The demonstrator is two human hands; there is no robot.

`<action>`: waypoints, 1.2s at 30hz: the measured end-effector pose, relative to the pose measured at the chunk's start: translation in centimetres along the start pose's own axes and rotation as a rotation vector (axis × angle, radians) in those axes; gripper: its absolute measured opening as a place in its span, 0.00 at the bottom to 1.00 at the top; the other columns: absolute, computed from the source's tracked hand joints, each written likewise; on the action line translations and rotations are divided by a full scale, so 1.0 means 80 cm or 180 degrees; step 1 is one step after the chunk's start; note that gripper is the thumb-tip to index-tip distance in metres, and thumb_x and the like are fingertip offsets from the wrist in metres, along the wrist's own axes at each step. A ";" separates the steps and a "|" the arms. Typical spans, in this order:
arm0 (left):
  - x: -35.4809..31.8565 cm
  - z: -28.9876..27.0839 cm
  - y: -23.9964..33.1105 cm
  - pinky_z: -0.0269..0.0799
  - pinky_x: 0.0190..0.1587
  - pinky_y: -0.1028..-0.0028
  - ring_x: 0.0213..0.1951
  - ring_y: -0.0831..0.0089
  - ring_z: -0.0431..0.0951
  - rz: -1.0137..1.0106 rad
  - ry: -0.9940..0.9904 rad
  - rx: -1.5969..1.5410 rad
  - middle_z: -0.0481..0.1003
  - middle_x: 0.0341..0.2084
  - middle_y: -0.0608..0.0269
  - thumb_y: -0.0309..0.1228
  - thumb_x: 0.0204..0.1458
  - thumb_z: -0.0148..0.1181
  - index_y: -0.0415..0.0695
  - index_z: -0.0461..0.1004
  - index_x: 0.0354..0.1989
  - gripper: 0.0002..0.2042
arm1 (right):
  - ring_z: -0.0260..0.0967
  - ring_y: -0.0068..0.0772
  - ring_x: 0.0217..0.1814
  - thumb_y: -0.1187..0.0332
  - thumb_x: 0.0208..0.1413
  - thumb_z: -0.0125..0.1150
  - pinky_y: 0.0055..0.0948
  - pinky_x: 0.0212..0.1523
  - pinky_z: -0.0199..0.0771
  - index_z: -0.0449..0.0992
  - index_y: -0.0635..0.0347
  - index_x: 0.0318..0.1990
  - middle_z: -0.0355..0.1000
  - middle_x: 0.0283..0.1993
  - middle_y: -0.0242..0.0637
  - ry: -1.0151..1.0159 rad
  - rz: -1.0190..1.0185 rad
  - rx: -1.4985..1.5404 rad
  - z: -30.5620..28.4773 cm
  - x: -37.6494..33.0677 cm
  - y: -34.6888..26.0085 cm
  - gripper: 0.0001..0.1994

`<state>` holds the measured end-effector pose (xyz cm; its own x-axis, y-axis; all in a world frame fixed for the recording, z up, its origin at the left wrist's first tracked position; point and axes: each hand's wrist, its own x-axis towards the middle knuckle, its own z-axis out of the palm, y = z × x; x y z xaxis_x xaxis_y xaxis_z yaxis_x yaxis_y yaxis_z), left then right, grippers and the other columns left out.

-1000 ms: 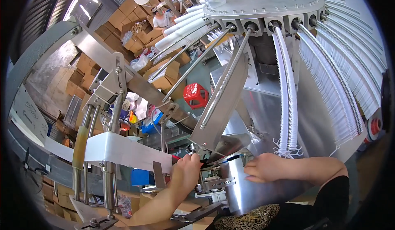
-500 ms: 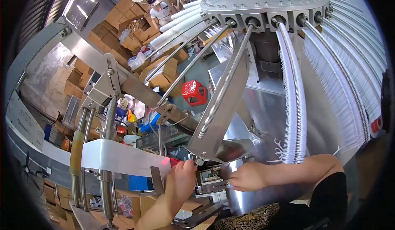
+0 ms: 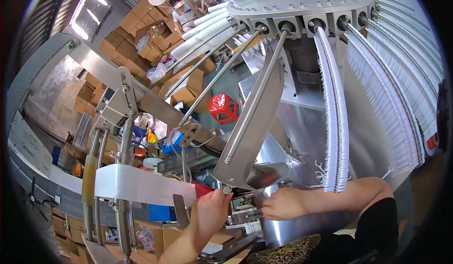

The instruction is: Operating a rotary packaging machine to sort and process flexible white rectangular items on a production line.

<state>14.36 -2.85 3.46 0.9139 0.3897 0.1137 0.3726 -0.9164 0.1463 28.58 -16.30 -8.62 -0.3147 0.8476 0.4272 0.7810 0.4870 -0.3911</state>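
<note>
My left hand (image 3: 210, 212) is closed, its fingertips at a small bolt (image 3: 227, 189) under the lower end of a slanted metal plate (image 3: 262, 132). Whatever those fingers hold is hidden. Beside that hand, a wide white strip (image 3: 141, 185) comes in from the left and ends near a red part (image 3: 203, 190). My right hand (image 3: 283, 203) is curled, its fingertips against a small metal mechanism (image 3: 247, 213); their grip is hidden. Above the right forearm hangs a rod bearing a dense row of white pieces (image 3: 335, 117). A bare coiled rod (image 3: 250, 110) lies along the plate.
Rods radiate from a large metal hub (image 3: 302, 11), several loaded with white pieces. Upright metal rollers (image 3: 123, 217) guide the strip at left. A red stool (image 3: 223, 108), cardboard boxes (image 3: 188, 85) and another person (image 3: 183, 16) are farther back.
My left fingertips have shifted slightly right, closer to the bolt under the plate. My right hand stays nearly in place. The whole view has tilted a little.
</note>
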 end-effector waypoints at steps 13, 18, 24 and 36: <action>-0.014 -0.066 0.034 0.59 0.20 0.77 0.15 0.71 0.65 0.0343 0.1312 -0.0587 0.66 0.14 0.60 0.27 0.50 0.49 0.38 0.63 0.25 0.06 | 0.65 0.34 0.23 0.61 0.46 0.52 0.30 0.23 0.67 0.64 0.56 0.22 0.62 0.23 0.34 0.0106 0.0145 -0.0129 0.013 0.024 -0.007 0.10; -0.023 -0.081 0.028 0.59 0.19 0.75 0.15 0.68 0.65 0.0084 0.1450 -0.0829 0.66 0.14 0.60 0.30 0.49 0.50 0.39 0.65 0.24 0.07 | 0.65 0.34 0.23 0.60 0.45 0.53 0.31 0.23 0.67 0.64 0.56 0.21 0.62 0.24 0.34 0.0029 0.0281 -0.0247 0.021 0.027 -0.005 0.11; -0.025 -0.089 0.024 0.53 0.18 0.83 0.14 0.83 0.59 0.0184 0.1641 -0.0876 0.62 0.12 0.67 0.33 0.53 0.45 0.38 0.62 0.25 0.11 | 0.66 0.34 0.23 0.60 0.45 0.54 0.32 0.23 0.67 0.65 0.56 0.21 0.63 0.24 0.34 0.0028 0.0353 -0.0270 0.022 0.030 -0.006 0.11; 0.000 -0.125 0.046 0.62 0.22 0.69 0.20 0.64 0.68 0.0355 0.0931 0.0333 0.67 0.17 0.58 0.25 0.44 0.54 0.40 0.66 0.24 0.04 | 0.66 0.36 0.24 0.59 0.45 0.53 0.33 0.23 0.68 0.66 0.56 0.22 0.64 0.26 0.35 0.0001 0.0338 -0.0272 0.028 0.025 -0.006 0.11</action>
<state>14.15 -5.31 13.87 0.8706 0.2823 0.4029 0.3013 -0.9534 0.0171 26.42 -14.38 -9.41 -0.2276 0.8935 0.3872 0.8530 0.3747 -0.3634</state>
